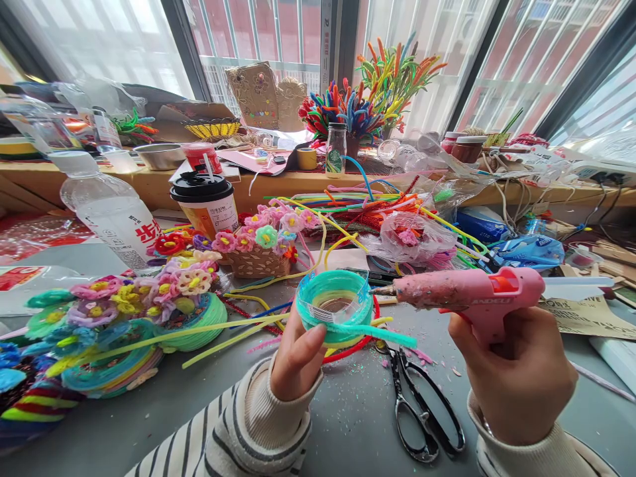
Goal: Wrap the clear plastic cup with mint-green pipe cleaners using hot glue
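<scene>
My left hand [299,354] grips a round ring [334,283] wound from teal and yellow pipe cleaners, with clear plastic inside it. One loose teal pipe cleaner end sticks out to the right from its lower side. In my right hand [517,374] is a pink hot glue gun [472,291], its nozzle pointing left at the ring's right rim. A clear glue stick [579,283] juts from the gun's back. Whether the nozzle touches the ring I cannot tell. Black-handled scissors [422,407] lie on the table between my hands.
Pipe cleaner flowers [119,298] and coiled bases crowd the left. Behind stand a flower-filled basket [258,262], a lidded drink cup [206,205] and a plastic bottle [106,205]. Loose pipe cleaners [342,199] pile up at the middle back. Blue packets [521,252] lie to the right.
</scene>
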The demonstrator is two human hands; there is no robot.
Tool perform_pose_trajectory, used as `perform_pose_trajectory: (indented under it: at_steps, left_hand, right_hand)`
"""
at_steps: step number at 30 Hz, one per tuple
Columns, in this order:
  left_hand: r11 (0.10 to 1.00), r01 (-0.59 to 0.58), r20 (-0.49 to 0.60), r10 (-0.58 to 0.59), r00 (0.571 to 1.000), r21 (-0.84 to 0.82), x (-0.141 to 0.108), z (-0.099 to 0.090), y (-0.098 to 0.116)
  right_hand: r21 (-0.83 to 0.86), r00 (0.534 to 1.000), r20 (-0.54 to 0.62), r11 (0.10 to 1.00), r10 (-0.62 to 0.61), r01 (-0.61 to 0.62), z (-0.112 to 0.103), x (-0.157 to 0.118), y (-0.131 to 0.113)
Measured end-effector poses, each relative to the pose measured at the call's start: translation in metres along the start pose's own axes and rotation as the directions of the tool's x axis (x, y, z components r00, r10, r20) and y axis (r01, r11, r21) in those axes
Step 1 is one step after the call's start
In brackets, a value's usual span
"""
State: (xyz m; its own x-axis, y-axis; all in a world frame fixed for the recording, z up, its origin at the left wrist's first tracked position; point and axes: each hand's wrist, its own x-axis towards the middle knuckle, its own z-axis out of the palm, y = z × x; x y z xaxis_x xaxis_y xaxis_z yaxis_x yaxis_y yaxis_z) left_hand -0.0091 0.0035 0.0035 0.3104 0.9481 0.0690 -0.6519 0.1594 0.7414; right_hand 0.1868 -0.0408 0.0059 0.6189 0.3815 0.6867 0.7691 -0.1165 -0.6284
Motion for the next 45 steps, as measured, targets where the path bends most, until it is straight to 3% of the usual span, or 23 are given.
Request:
perform_pose_trajectory:
  at_steps: [10,25,30,34,37,41,43,45]
  left_hand:
    - [1.0,0.0,-0.022,0.0,1.0,0.008,-0.001,0.001,0.0]
    - [1.0,-0.014,0.022,0.014,1.0,0.011,0.0,0.0,-0.001]
    - [0.994,0.093,0.024,-0.091,0.996,-0.066,0.0,0.001,0.006]
    - [0.954,0.21,0.106,-0.191,0.976,-0.214,0.003,0.003,0.016]
    - [0.912,0.283,0.173,-0.24,0.955,-0.298,0.005,0.005,0.019]
    - [0.897,0.319,0.196,-0.269,0.943,-0.307,0.005,0.004,0.019]
    - [0.895,0.323,0.19,-0.275,0.942,-0.306,0.005,0.004,0.019]
    - [0.9,0.316,0.177,-0.273,0.946,-0.3,0.004,0.003,0.018]
  right_hand:
    - [0.015,0.999,0.03,1.0,0.02,-0.021,-0.001,0.0,0.0]
    - [-0.068,0.998,0.036,0.996,-0.056,0.058,0.0,0.001,-0.001]
    - [-0.103,0.998,0.058,0.995,-0.013,0.019,0.003,0.007,-0.003]
    - [-0.084,0.994,0.103,0.996,0.034,-0.026,0.005,0.023,0.001]
    - [-0.122,0.947,0.298,0.989,0.117,-0.084,0.008,0.036,0.014]
    - [-0.195,0.813,0.563,0.98,0.148,-0.044,0.015,0.045,0.034]
    - [-0.221,0.743,0.653,0.975,0.15,-0.003,0.017,0.046,0.041]
    - [-0.246,0.701,0.695,0.969,0.163,0.018,0.018,0.046,0.046]
